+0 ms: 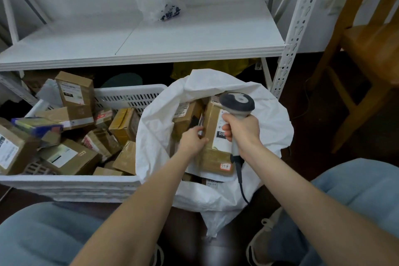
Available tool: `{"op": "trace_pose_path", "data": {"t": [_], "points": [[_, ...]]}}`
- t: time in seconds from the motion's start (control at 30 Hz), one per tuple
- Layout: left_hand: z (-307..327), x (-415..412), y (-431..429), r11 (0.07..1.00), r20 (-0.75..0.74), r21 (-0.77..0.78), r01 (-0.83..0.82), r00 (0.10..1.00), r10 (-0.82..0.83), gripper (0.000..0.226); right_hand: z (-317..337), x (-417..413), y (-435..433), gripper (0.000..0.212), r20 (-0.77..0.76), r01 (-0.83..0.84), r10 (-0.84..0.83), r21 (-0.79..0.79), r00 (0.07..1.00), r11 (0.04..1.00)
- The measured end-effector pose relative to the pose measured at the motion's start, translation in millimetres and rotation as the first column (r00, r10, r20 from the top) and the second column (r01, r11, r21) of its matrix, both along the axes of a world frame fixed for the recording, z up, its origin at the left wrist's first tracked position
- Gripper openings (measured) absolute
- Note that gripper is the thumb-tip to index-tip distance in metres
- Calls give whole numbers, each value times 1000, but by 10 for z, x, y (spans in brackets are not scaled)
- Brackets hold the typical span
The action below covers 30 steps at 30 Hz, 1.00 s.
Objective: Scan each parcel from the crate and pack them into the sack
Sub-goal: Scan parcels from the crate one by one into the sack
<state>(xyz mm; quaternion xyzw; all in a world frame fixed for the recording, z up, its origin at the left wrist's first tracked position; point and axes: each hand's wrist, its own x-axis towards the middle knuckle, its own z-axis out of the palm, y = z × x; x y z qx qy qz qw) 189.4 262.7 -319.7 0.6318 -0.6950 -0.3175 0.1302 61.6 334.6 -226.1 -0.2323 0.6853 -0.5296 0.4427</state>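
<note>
Right grip [241, 130] round scanner [236, 101], head uppermost, toward parcel [212, 157] in sack [275, 129]

Both arms outstretched; left hand [194, 138] pinches parcel [212, 158] edge, right hand [243, 129] fisted round scanner [237, 101] handle.

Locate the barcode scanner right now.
Head view, right of centre: the scanner is gripped in the right hand over the open white sack, just above a brown parcel that the left hand holds.
</note>
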Motion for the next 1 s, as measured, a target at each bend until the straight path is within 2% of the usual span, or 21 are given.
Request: {"op": "trace_pose_path", "data": {"t": [0.1, 0.17, 0.23, 0.37, 0.53, 0.63, 0.77, 0.83, 0.93, 1.0], "points": [[-259, -156, 88, 994, 224, 48, 94, 969, -103, 32, -84, -1, -137, 12, -39, -14, 15, 27, 999, 1000], [-330, -156, 100, 994, 245, 64, 91, 964, -104, 28, -114, 18, -183, 15, -28, -37, 38, 40, 999, 999], [-274, -88, 41, 998, 202, 24, 56, 978, -60, 29, -102, 65, -210, 14, -26, -66, 67, 44, 997, 997], [198, 263, -98, 984, 109, -175, 14, 994, 5, 21, 10, 309, -282, 14, 20, -145, 145, 21, 989, 989], [703, 1085, -156, 934, -52, -298, -197, 980, 190, 10, 224, 901, -470, 15, 48, -249, 248, 12, 967, 968], [874, 1680, -166, 888, -66, -320, -330, 943, 327, 11, 336, 1363, -611, 15, 65, -359, 357, 14, 932, 933], [924, 2521, -195, 852, -18, -258, -456, 884, 468, 11, 437, 2118, -843, 15, 103, -509, 506, 3, 857, 861], [892, 2917, -208, 811, -55, -217, -543, 837, 545, 15, 441, 2525, -968, 15, 136, -575, 570, 4, 811, 818], [818, 3485, -273, 721, -94, -197, -665, 744, 661, 29, 389, 3119, -1196, 20, 192, -643, 625, 42, 756, 765], [746, 3855, -359, 650, -78, -174, -740, 668, 740, 48, 324, 3474, -1345, 19, 219, -657, 631, 74, 745, 750]]}}
